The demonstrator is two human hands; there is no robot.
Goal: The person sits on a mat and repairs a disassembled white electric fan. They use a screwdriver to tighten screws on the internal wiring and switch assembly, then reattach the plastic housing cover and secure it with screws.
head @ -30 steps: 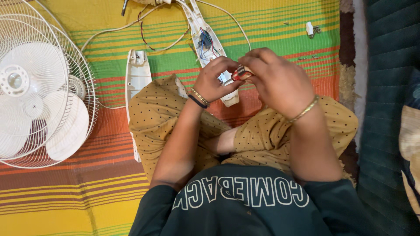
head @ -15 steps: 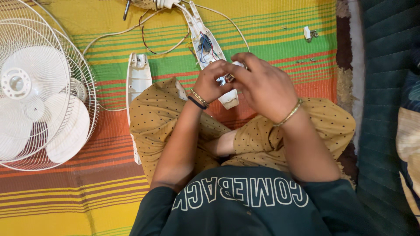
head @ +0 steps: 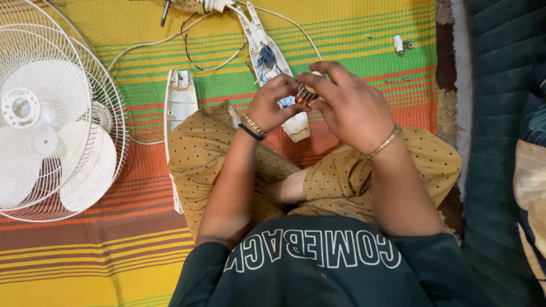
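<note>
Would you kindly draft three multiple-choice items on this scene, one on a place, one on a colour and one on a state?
1. Where does the white fan lie?
A. on the striped mat, at the person's left
B. on the person's lap
C. on the dark quilted cover

2. What colour is the fan's wire guard?
A. black
B. white
C. red

3. How is the small striped part held?
A. lying loose on the mat
C. in the left hand alone, the right hand resting on a knee
B. between the fingertips of the left hand and the right hand

Answers: 1 A, it rests on the mat at the picture's left; 2 B, the wires are white; 3 B, both hands pinch it above the lap.
</note>
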